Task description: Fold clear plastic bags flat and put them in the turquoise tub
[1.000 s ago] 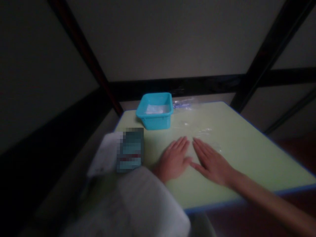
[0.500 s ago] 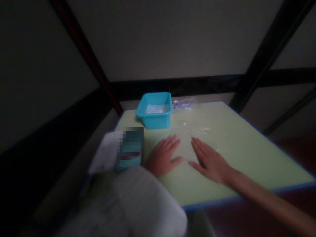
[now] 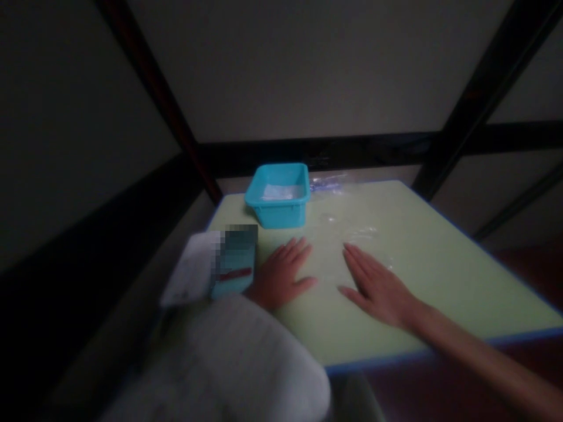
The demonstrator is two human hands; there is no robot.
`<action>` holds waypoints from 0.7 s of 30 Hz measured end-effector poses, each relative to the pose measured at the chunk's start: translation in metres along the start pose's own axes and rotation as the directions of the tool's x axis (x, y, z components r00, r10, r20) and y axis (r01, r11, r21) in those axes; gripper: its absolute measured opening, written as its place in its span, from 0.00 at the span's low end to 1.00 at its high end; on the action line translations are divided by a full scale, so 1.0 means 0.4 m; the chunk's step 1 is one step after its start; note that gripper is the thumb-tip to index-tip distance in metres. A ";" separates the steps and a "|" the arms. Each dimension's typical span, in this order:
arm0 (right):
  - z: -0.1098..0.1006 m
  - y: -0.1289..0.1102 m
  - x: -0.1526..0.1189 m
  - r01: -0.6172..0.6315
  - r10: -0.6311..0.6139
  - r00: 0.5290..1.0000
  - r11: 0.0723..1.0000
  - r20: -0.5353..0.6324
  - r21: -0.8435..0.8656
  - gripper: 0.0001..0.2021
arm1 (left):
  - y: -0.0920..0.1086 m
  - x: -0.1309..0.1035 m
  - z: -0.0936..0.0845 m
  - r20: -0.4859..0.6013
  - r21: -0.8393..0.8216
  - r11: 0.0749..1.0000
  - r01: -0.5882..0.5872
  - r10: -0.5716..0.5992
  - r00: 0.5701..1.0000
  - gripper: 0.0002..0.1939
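My left hand [image 3: 284, 272] lies flat, fingers stretched out and thumb pointing right, with nothing in it. Opposite it my right hand [image 3: 376, 284] also lies flat, its fingers together and its thumb apart. Between and just beyond the hands, a clear plastic sheet or bag [image 3: 363, 233] glints on the pale yellow-green tabletop [image 3: 440, 264]. Its edges are hard to make out, and both hands appear to touch it. To the left of my left hand rests a teal, partly pixelated object [image 3: 237, 258] with a dark red strip on it.
A turquoise plastic basket [image 3: 284, 214] with white paper or packets [image 3: 279, 192] inside stands at the back left. Beside it lies crumpled clear plastic packaging [image 3: 329, 183]. A white sheet [image 3: 193, 266] is at the table's left edge. My light sleeve [image 3: 259, 357] covers the lower left.
My left hand has slid left, away from my right hand, toward the teal object. The right hand has hardly moved. The view has shifted slightly.
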State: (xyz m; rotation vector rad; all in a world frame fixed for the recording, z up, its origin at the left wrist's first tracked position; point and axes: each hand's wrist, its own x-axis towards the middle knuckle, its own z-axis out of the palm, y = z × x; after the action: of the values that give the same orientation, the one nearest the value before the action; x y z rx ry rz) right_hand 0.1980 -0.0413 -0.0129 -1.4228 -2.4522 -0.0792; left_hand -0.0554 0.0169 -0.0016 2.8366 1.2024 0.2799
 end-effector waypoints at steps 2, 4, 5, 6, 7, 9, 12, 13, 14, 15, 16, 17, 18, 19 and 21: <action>0.000 -0.001 -0.001 0.001 -0.001 1.000 1.000 -0.018 0.004 0.39 | 0.005 -0.001 0.000 -0.007 0.006 1.000 0.005 -0.005 1.000 0.33; 0.002 -0.004 -0.004 -0.001 0.001 0.999 1.000 -0.037 0.001 0.39 | 0.012 -0.003 -0.001 -0.016 0.010 1.000 0.018 -0.018 1.000 0.33; 0.004 -0.006 -0.007 -0.001 0.000 0.999 1.000 -0.042 -0.003 0.39 | 0.016 -0.004 -0.002 -0.019 0.011 1.000 0.021 -0.021 1.000 0.33; 0.006 -0.008 -0.013 0.000 0.000 0.999 1.000 -0.044 -0.010 0.39 | 0.020 -0.005 -0.002 -0.022 0.011 1.000 0.022 -0.022 1.000 0.33; 0.008 -0.009 -0.020 0.000 -0.001 0.999 1.000 -0.044 -0.017 0.39 | 0.025 -0.007 -0.004 -0.022 0.011 1.000 0.018 -0.017 1.000 0.33; 0.008 -0.009 -0.039 -0.002 0.001 0.999 0.999 -0.032 -0.032 0.40 | 0.035 -0.010 -0.007 -0.013 0.012 1.000 0.005 -0.005 1.000 0.34; -0.011 -0.004 -0.063 -0.011 0.011 1.000 1.000 0.000 -0.024 0.41 | 0.052 -0.013 -0.014 0.026 0.013 1.000 0.006 -0.007 1.000 0.36; -0.025 -0.002 -0.063 -0.013 0.013 1.000 1.000 0.013 -0.003 0.41 | 0.056 -0.013 -0.015 0.034 0.014 1.000 0.010 -0.010 0.999 0.36; -0.041 -0.002 -0.057 -0.008 0.008 1.000 1.000 0.026 0.027 0.40 | 0.060 -0.013 -0.017 0.035 0.015 1.000 0.012 -0.012 0.999 0.36; -0.057 -0.004 -0.044 -0.004 0.002 0.999 0.998 0.039 0.063 0.38 | 0.062 -0.013 -0.018 0.031 0.016 1.000 0.009 -0.010 0.999 0.36; -0.072 -0.007 -0.023 0.009 -0.014 0.999 0.995 0.052 0.102 0.37 | 0.063 -0.013 -0.018 0.025 0.015 1.000 0.003 -0.003 1.000 0.36; -0.083 -0.011 0.004 0.051 -0.060 0.996 0.988 0.062 0.144 0.35 | 0.063 -0.014 -0.017 0.017 0.015 1.000 -0.004 0.004 1.000 0.35; -0.087 -0.015 0.036 0.090 -0.104 0.992 0.979 0.073 0.182 0.34 | 0.063 -0.014 -0.016 0.013 0.015 1.000 -0.010 0.009 1.000 0.35; -0.086 -0.017 0.070 0.124 -0.145 0.986 0.970 0.086 0.211 0.33 | 0.063 -0.014 -0.015 0.009 0.017 1.000 -0.013 0.013 1.000 0.34; -0.062 -0.005 0.136 0.187 -0.221 0.967 0.953 0.124 0.240 0.33 | 0.063 -0.015 -0.015 0.007 0.020 1.000 -0.012 0.012 1.000 0.34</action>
State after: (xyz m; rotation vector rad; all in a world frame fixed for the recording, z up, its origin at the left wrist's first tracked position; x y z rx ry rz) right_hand 0.1770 -0.0018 0.0266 -1.1122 -2.6233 0.2637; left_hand -0.0428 -0.0050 0.0062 2.8607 1.1936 0.2599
